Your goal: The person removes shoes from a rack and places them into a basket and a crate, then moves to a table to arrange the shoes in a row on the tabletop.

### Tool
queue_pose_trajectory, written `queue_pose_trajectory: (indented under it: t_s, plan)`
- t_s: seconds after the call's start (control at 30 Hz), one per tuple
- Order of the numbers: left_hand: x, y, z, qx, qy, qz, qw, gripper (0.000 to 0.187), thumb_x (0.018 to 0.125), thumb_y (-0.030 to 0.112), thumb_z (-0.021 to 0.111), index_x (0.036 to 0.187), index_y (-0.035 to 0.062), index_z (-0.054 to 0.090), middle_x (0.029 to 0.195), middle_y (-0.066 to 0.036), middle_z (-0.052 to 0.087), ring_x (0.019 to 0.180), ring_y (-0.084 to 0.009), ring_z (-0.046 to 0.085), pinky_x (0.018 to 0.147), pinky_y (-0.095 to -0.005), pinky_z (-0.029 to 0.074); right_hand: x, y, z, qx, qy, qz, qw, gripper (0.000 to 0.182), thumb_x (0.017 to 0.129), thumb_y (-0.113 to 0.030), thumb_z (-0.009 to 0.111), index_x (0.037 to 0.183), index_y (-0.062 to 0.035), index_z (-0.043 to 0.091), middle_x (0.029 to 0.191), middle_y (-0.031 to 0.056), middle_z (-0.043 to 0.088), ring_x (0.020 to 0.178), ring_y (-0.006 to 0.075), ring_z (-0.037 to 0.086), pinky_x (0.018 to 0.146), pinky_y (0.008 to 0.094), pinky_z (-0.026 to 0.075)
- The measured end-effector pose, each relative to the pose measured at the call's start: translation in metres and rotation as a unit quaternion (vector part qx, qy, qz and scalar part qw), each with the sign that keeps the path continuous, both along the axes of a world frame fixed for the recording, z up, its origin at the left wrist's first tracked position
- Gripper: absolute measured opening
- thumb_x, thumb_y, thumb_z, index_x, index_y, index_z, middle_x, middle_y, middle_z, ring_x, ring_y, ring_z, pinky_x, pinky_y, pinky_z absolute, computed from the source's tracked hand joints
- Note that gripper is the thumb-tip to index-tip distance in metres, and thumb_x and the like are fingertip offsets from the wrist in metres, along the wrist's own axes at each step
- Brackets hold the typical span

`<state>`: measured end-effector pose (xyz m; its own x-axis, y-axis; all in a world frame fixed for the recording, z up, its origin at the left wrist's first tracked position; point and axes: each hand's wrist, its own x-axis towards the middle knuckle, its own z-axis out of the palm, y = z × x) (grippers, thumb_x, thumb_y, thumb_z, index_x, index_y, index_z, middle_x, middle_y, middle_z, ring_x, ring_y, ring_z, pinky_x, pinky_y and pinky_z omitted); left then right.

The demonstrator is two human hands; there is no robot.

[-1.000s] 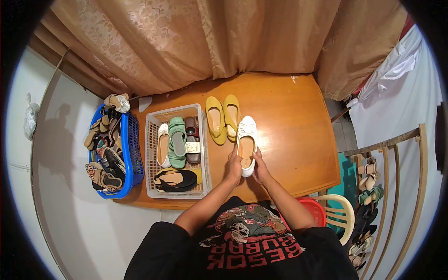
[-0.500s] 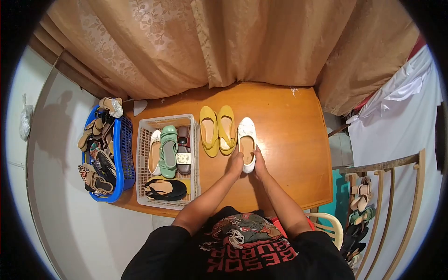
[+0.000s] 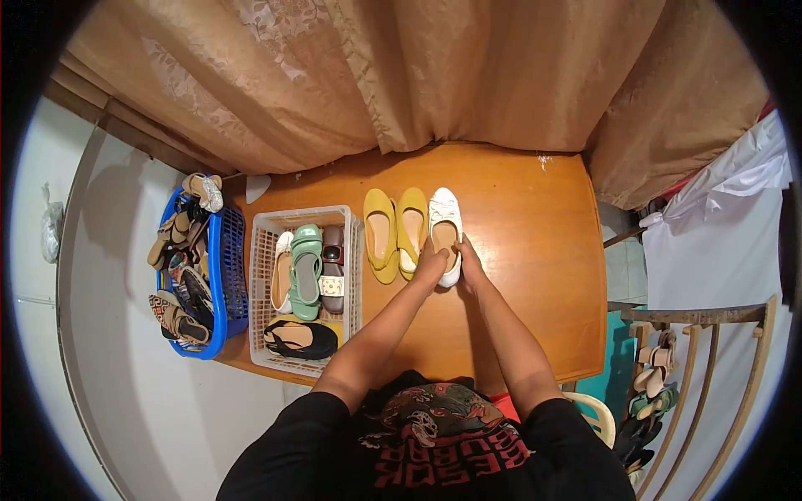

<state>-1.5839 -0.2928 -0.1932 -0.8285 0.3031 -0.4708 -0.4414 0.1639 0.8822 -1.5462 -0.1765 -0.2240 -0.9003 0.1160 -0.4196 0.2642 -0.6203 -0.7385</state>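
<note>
A white flat shoe [image 3: 445, 204] with a bow on its toe lies between my hands, toe pointing away from me. My left hand [image 3: 431, 265] grips the left side of its heel end, and my right hand [image 3: 469, 263] closes on the right side. Just left of it a pair of yellow flats, one yellow shoe [image 3: 380, 230] and another yellow shoe [image 3: 410, 209], rests on the wooden table [image 3: 526, 250]. The heel of the nearer yellow shoe is partly hidden by my left hand.
A white plastic basket [image 3: 357, 292] holds green sandals [image 3: 307, 267], brown slides [image 3: 332, 280], a white shoe [image 3: 282, 271] and a black shoe [image 3: 301, 340]. Left of it stands a blue basket [image 3: 219, 321] heaped with footwear. A wooden rack [image 3: 710, 367] with shoes is at right; a curtain [image 3: 501, 75] hangs behind.
Both hands have moved the white shoe slightly away from me, bringing it closer beside the yellow pair. The camera view has shifted a little.
</note>
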Motion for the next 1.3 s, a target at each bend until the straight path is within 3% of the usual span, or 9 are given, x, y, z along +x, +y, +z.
queue_pose_trajectory:
  t_s: [0.1, 0.17, 0.23, 0.47, 0.7, 0.8, 0.93, 1.07, 1.3]
  plan:
    - [-0.003, 0.003, -0.019, -0.049, 0.036, 0.006, 0.998, 0.070, 0.086, 0.016, 0.054, 0.146, -0.0090, 0.029, 0.143, -0.029, 0.041, 0.133, -0.0364, 0.042, 0.112, -0.0383, 0.032, -0.005, 0.002, -0.002, -0.016, -0.008, 0.002, 1.000, 0.057, 0.093, -0.023, 0.047, 0.147, -0.0081, 0.035, 0.137, 0.0137, 0.049, 0.124, 0.0253, 0.048, 0.106, 0.0368, 0.039]
    - [-0.004, 0.004, -0.023, -0.065, 0.053, 0.011, 0.996, 0.072, 0.085, 0.018, 0.055, 0.146, -0.0093, 0.029, 0.143, -0.029, 0.039, 0.133, -0.0377, 0.041, 0.112, -0.0388, 0.032, -0.006, 0.001, -0.008, -0.005, -0.003, 0.016, 1.000, 0.059, 0.097, -0.029, 0.043, 0.152, -0.0142, 0.029, 0.144, 0.0140, 0.043, 0.127, 0.0294, 0.046, 0.105, 0.0444, 0.042]
    - [-0.001, 0.005, -0.013, -0.179, 0.096, -0.010, 0.979, 0.077, 0.084, 0.022, 0.058, 0.148, -0.0087, 0.027, 0.144, -0.027, 0.034, 0.134, -0.0409, 0.035, 0.113, -0.0390, 0.030, -0.003, -0.001, 0.003, -0.025, 0.006, -0.006, 1.000, 0.060, 0.097, -0.033, 0.044, 0.152, -0.0126, 0.028, 0.148, 0.0132, 0.040, 0.128, 0.0290, 0.045, 0.107, 0.0437, 0.039]
    - [0.026, -0.012, -0.003, -0.195, 0.100, -0.011, 0.976, 0.080, 0.084, 0.027, 0.061, 0.149, -0.0053, 0.028, 0.143, -0.027, 0.030, 0.134, -0.0420, 0.032, 0.114, -0.0391, 0.028, 0.039, 0.008, -0.033, 0.049, -0.067, -0.094, 0.992, 0.072, 0.098, -0.050, 0.040, 0.153, -0.0046, 0.026, 0.152, 0.0138, 0.040, 0.131, 0.0267, 0.042, 0.107, 0.0390, 0.030]
    - [0.089, -0.085, -0.014, -0.028, 0.083, 0.079, 0.993, 0.060, 0.098, 0.022, 0.051, 0.150, -0.0002, 0.030, 0.147, -0.024, 0.042, 0.134, -0.0342, 0.044, 0.112, -0.0389, 0.032, 0.116, -0.007, -0.027, 0.097, -0.036, -0.103, 0.989, 0.052, 0.103, -0.034, 0.038, 0.142, 0.0010, 0.041, 0.130, 0.0127, 0.060, 0.112, 0.0181, 0.055, 0.092, 0.0315, 0.041]
    - [0.115, -0.117, 0.015, 0.025, 0.059, 0.027, 0.998, 0.055, 0.099, 0.012, 0.048, 0.150, 0.0019, 0.030, 0.144, -0.017, 0.047, 0.124, -0.0229, 0.053, 0.104, -0.0313, 0.040, 0.139, -0.017, -0.038, 0.091, -0.025, -0.126, 0.988, 0.041, 0.101, -0.022, 0.047, 0.134, 0.0013, 0.047, 0.120, 0.0121, 0.063, 0.099, 0.0130, 0.057, 0.083, 0.0248, 0.044]
    - [0.136, -0.148, 0.028, 0.063, 0.076, 0.012, 0.995, 0.052, 0.099, 0.008, 0.048, 0.148, 0.0029, 0.032, 0.141, -0.016, 0.049, 0.119, -0.0211, 0.056, 0.101, -0.0298, 0.042, 0.149, -0.056, -0.039, 0.029, -0.030, -0.072, 0.997, 0.030, 0.096, -0.010, 0.051, 0.124, 0.0013, 0.054, 0.112, 0.0126, 0.064, 0.079, 0.0095, 0.056, 0.068, 0.0176, 0.046]
    - [0.149, -0.170, 0.041, 0.087, 0.049, 0.026, 0.995, 0.050, 0.097, 0.004, 0.046, 0.146, 0.0038, 0.036, 0.138, -0.014, 0.050, 0.117, -0.0214, 0.058, 0.101, -0.0307, 0.042, 0.144, -0.111, 0.000, 0.036, -0.003, 0.058, 0.998, 0.028, 0.098, -0.014, 0.054, 0.123, -0.0006, 0.055, 0.108, 0.0112, 0.067, 0.091, 0.0171, 0.065, 0.077, 0.0276, 0.052]
    - [0.138, -0.222, 0.086, 0.194, 0.026, 0.149, 0.969, 0.047, 0.097, 0.006, 0.045, 0.144, 0.0043, 0.039, 0.134, -0.014, 0.052, 0.118, -0.0226, 0.059, 0.095, -0.0330, 0.050, 0.111, -0.181, 0.047, 0.065, 0.084, 0.128, 0.986, 0.025, 0.099, -0.010, 0.052, 0.122, -0.0010, 0.055, 0.110, 0.0099, 0.065, 0.094, 0.0159, 0.065, 0.080, 0.0289, 0.053]
